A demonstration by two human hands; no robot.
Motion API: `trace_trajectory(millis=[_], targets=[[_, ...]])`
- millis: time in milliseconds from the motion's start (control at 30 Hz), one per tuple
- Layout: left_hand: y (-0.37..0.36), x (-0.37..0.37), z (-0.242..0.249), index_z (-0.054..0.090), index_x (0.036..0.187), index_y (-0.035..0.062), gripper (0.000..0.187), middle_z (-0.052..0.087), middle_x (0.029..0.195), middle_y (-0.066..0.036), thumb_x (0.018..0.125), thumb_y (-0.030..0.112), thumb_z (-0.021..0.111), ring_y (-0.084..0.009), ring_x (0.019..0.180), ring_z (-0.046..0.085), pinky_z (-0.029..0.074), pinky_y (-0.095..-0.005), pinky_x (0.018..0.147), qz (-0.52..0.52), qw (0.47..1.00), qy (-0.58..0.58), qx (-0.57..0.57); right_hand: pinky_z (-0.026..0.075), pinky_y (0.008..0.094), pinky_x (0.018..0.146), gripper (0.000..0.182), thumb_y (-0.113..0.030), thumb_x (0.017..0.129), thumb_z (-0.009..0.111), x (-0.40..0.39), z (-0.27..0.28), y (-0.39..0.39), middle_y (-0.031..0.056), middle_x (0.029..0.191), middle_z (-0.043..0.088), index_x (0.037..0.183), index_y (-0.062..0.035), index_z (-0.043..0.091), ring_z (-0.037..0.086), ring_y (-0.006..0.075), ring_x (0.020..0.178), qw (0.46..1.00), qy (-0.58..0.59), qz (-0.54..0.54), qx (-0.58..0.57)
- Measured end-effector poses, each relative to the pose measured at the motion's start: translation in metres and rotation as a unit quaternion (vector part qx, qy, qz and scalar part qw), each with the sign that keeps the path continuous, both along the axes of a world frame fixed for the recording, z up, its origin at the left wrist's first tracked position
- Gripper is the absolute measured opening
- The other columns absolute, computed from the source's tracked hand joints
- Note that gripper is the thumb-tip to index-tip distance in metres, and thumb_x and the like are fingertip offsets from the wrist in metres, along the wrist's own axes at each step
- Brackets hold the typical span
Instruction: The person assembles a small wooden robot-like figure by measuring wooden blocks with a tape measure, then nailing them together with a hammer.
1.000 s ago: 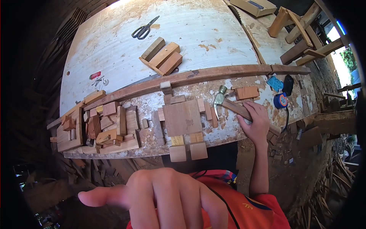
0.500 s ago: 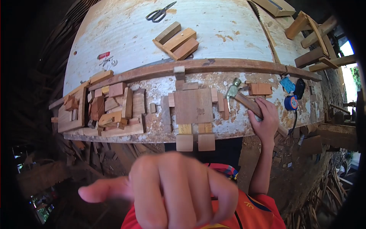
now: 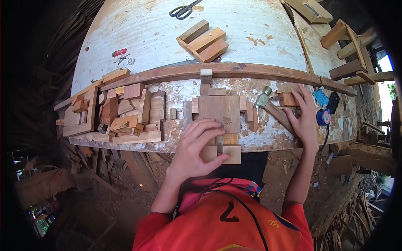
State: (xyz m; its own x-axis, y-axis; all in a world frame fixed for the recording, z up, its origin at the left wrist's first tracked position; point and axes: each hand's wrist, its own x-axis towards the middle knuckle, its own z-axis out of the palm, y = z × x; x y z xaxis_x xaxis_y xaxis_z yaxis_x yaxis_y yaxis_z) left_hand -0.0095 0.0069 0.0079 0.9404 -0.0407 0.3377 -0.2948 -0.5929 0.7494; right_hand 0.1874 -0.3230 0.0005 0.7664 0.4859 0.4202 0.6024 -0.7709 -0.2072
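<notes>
I see the left hand down on the near edge of the bench, fingers slightly spread and curled over the lower part of a figure laid out from flat wood blocks. The fingertips rest on the big square block that makes the body. The thumb presses against the left foot block, which sits under the palm side of the hand, half hidden. Just beyond the thumb tip lies the right foot block, touching its neighbour and overhanging the bench edge. Whether the hand pinches the left foot block or only presses it, I cannot tell.

The right hand lies flat on the bench, fingers spread, palm over the wooden handle of a hammer. The hammer head pokes out past the index finger, toward the figure. Under the fingertips sits a reddish block. Just outside the little finger I see a blue tape measure.

Well to the left of the left hand there is a pile of offcuts. Far beyond both hands, 1 stack of boards and scissors lie on the white top.
</notes>
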Motion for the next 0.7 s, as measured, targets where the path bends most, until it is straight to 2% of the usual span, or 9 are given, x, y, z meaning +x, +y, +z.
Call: trace_trajectory(millis=[33,100,133,200,233,333,500,700], targets=[[-0.001,-0.003,0.002,0.075,0.126,0.0055,0.073,0.069,0.136,-0.016,0.068,0.043,0.099,-0.0391,0.135,0.062,0.043,-0.0589,0.118,-0.011,1.000,0.016,0.007,0.047,0.0495,0.110,0.051,-0.014,0.088,0.084,0.008,0.001,-0.002,0.0157,0.131,0.071,0.137,-0.0066,0.070,0.063,0.0412,0.124,1.000,0.007,0.024,-0.018],[-0.003,-0.008,0.006,0.072,0.135,0.0082,0.077,0.061,0.151,-0.016,0.069,0.035,0.099,-0.0402,0.147,0.053,0.037,-0.0617,0.126,-0.031,0.998,0.048,0.020,0.048,0.0484,0.109,0.052,-0.013,0.089,0.083,0.022,0.006,-0.003,0.0164,0.130,0.070,0.138,-0.0054,0.069,0.063,0.0415,0.124,0.991,0.130,0.036,-0.009],[-0.003,-0.009,0.004,0.072,0.137,0.0091,0.080,0.060,0.154,-0.016,0.067,0.036,0.100,-0.0405,0.150,0.050,0.034,-0.0625,0.127,-0.040,0.998,0.049,0.022,0.048,0.0478,0.109,0.052,-0.013,0.089,0.082,0.026,0.007,-0.004,0.0167,0.129,0.070,0.138,-0.0049,0.068,0.063,0.0417,0.124,0.981,0.190,0.042,-0.004],[-0.002,-0.013,-0.008,0.072,0.140,0.0109,0.087,0.056,0.161,-0.015,0.064,0.039,0.103,-0.0410,0.155,0.045,0.028,-0.0642,0.130,-0.054,0.997,0.053,0.027,0.048,0.0468,0.108,0.051,-0.013,0.090,0.081,0.031,0.007,-0.009,0.0179,0.128,0.070,0.138,-0.0044,0.068,0.062,0.0415,0.123,0.987,0.153,0.058,-0.007],[-0.002,-0.014,-0.012,0.074,0.138,0.0127,0.080,0.054,0.164,-0.015,0.067,0.036,0.102,-0.0407,0.157,0.043,0.026,-0.0657,0.130,-0.056,0.997,0.059,0.017,0.048,0.0463,0.108,0.051,-0.013,0.090,0.080,0.033,0.005,-0.011,0.0185,0.128,0.069,0.138,-0.0041,0.067,0.062,0.0413,0.122,0.988,0.136,0.068,-0.008],[-0.005,-0.015,-0.019,0.075,0.135,0.0131,0.077,0.055,0.163,-0.015,0.067,0.036,0.102,-0.0410,0.157,0.043,0.025,-0.0662,0.130,-0.041,0.998,0.045,0.015,0.048,0.0470,0.108,0.048,-0.013,0.091,0.079,0.034,0.006,-0.018,0.0188,0.127,0.069,0.137,-0.0040,0.068,0.063,0.0416,0.122,0.995,0.100,0.019,-0.009],[-0.015,-0.013,-0.024,0.076,0.130,0.0127,0.070,0.055,0.162,-0.014,0.069,0.037,0.100,-0.0409,0.156,0.044,0.027,-0.0658,0.130,-0.002,1.000,0.017,0.023,0.042,0.0477,0.119,0.047,-0.016,0.099,0.074,0.033,-0.011,-0.032,0.0177,0.146,0.063,0.144,-0.0043,0.066,0.057,0.0404,0.137,0.996,0.070,-0.031,-0.055],[-0.025,-0.013,-0.026,0.074,0.129,0.0116,0.069,0.054,0.163,-0.015,0.070,0.035,0.099,-0.0412,0.156,0.044,0.026,-0.0669,0.130,0.021,0.999,0.010,0.028,0.039,0.0487,0.123,0.051,-0.014,0.098,0.073,-0.017,0.007,0.039,0.0165,0.156,0.057,0.147,-0.0075,0.064,0.052,0.0377,0.146,0.992,0.113,0.061,0.021]])
